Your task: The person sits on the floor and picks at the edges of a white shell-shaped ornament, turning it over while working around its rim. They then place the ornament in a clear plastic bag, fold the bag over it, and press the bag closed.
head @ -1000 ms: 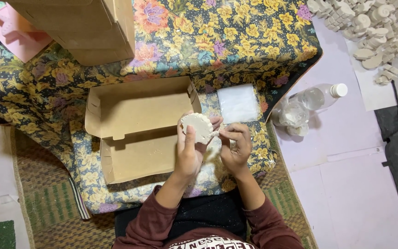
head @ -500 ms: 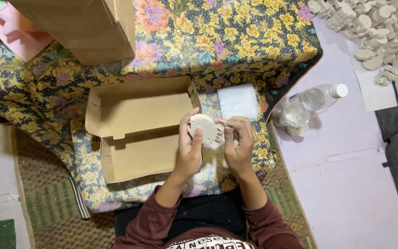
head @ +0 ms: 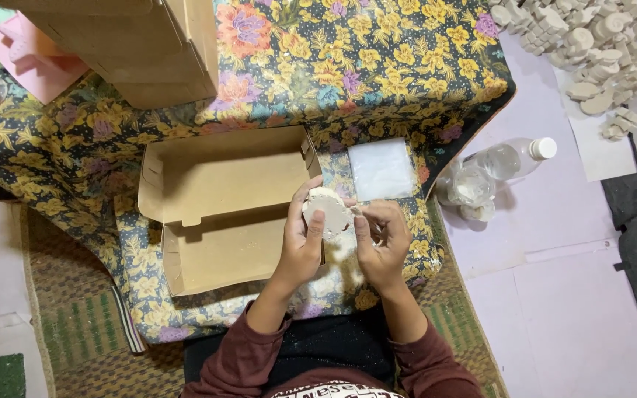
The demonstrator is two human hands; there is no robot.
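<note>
The left hand [head: 302, 247] grips a pale disc [head: 326, 212] at centre frame, thumb across its face. The right hand [head: 382, 239], at three o'clock of the disc, is curled with fingertips at its edge. An open box [head: 223, 206] lies at nine o'clock on the floral cloth [head: 377, 66]. A bottle [head: 506, 158] lies at two o'clock, and more discs [head: 591, 44] are piled beyond.

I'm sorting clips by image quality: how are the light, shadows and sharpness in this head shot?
Head view: soft, even light with no harsh glare; faint shadows fall under the left hand and right hand holding the pale disc. The open cardboard box and floral cloth look sharp; the plastic bottle shows mild sheen; the white pieces at the corner are slightly washed out.
</note>
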